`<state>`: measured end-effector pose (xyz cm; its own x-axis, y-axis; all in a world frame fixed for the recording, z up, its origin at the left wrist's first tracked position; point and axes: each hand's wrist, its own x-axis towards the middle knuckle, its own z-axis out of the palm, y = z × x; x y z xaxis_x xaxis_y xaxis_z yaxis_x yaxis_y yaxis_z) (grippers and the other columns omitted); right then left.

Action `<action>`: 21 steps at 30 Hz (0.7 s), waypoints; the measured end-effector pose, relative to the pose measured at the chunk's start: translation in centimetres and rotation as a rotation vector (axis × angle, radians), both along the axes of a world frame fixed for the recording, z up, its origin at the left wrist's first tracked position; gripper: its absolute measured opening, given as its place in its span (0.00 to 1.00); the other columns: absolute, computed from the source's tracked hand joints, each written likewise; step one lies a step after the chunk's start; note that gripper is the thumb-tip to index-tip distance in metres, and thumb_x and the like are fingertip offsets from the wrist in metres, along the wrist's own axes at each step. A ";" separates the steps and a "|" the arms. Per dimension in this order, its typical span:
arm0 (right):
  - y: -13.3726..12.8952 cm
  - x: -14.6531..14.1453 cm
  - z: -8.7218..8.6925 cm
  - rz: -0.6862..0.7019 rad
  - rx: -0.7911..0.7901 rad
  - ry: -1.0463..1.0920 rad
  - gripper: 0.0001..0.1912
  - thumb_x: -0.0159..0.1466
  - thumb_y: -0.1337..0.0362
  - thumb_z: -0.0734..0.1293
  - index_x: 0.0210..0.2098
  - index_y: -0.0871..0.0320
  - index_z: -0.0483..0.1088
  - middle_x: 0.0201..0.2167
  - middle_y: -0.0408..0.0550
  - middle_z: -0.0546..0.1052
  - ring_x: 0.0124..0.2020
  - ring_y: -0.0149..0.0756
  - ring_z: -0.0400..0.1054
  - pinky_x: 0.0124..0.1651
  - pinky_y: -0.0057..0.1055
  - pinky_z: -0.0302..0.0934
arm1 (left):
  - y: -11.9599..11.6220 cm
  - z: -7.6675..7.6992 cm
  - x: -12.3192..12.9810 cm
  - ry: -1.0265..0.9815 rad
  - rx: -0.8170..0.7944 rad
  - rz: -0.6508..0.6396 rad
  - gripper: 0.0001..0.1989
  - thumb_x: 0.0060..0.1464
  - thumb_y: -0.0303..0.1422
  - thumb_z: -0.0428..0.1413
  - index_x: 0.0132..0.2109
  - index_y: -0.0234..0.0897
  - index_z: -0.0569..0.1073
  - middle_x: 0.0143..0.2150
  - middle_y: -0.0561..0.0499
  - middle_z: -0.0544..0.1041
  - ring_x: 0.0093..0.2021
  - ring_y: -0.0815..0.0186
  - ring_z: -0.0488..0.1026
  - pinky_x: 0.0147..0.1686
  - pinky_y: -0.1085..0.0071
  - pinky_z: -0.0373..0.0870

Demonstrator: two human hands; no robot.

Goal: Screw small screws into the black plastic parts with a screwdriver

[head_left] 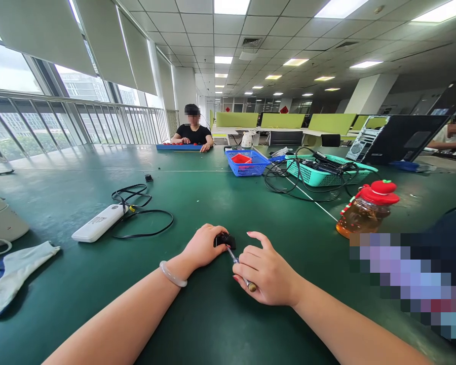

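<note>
My left hand, with a pale bangle on its wrist, grips a small black block-like part against the green table. What kind of part it is, I cannot make out. A screwdriver with a thin shaft slants from my right hand to that part, its tip at or close to the near side. The fingers of my right hand wrap its handle, whose rounded end shows below them, while the index finger is raised off it.
A white power strip with a looped black cable lies left, beyond a glove. A blue basket, a teal basket of cables and a red-lidded bottle stand ahead and right. A person sits across the table.
</note>
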<state>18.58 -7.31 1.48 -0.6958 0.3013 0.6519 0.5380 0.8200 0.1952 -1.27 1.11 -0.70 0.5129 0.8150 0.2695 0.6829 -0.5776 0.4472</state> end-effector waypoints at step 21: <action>0.4 0.2 0.1 -0.140 0.027 0.103 0.04 0.65 0.68 0.62 0.35 0.56 0.68 0.28 0.41 0.74 0.30 0.31 0.65 0.60 0.49 0.48 | 0.0 -0.2 0.0 0.015 0.018 0.017 0.18 0.51 0.37 0.61 0.49 0.39 0.71 0.44 0.47 0.76 0.47 0.56 0.71 0.48 0.60 0.69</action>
<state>18.76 -6.92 1.62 -0.5777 0.3719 0.7266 0.6647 0.7310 0.1543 -1.26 1.13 -0.89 0.5032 0.8187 0.2765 0.6994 -0.5738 0.4262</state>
